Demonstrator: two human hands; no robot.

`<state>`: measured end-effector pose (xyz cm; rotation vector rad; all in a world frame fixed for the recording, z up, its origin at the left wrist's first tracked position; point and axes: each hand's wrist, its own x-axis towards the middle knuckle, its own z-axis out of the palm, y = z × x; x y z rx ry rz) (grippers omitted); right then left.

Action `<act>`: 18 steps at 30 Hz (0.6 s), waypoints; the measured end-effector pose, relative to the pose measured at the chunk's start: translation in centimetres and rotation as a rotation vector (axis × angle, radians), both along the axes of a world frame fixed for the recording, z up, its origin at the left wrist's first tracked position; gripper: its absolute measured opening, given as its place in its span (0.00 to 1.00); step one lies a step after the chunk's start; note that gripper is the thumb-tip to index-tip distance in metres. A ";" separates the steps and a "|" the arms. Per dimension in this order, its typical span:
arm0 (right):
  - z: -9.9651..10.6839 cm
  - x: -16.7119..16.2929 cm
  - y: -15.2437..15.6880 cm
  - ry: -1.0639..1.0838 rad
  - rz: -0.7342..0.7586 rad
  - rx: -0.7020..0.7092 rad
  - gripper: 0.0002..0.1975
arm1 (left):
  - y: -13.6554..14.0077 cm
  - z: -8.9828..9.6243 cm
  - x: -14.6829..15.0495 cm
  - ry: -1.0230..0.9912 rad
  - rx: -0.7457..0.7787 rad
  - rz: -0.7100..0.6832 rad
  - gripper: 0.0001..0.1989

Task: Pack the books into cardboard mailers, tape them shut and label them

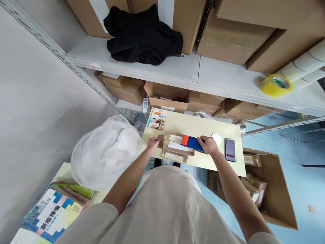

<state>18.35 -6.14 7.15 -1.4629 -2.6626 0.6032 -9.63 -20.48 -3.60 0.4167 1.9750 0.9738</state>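
Observation:
On the pale yellow table [193,125] in front of me lies a flat brown cardboard package [166,148] with white labels. At its left end, my left hand [152,143] is closed on a brown flap [160,141] sticking out from it. My right hand [208,144] grips the right end of a flat blue item with an orange end [193,143]. Its orange end rests over the package's right part; whether it is a box or a book I cannot tell. White paper [217,138] lies just beyond my right hand, and a phone [230,150] is farther right.
A colourful leaflet [157,119] lies at the table's far left corner. Left of the table bulges a white plastic bag [106,152]. An open carton [278,189] with parcels stands at the right. Shelves ahead hold boxes, black cloth [144,35] and yellow tape [276,85].

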 end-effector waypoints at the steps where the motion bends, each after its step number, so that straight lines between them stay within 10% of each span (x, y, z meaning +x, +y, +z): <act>1: -0.1 0.0 0.0 0.002 0.001 0.004 0.23 | 0.1 -0.5 0.4 0.026 -0.011 -0.012 0.15; 7: -0.3 0.5 -0.1 0.038 0.011 0.022 0.24 | 0.0 -2.4 1.6 0.155 -0.028 -0.052 0.21; 12: -0.3 0.4 -0.4 0.030 0.003 0.019 0.24 | -1.2 -0.3 1.3 0.284 0.064 -0.145 0.27; 18: 0.1 0.8 -0.4 0.007 0.013 -0.024 0.24 | 1.4 5.2 2.4 0.880 0.336 -1.035 0.68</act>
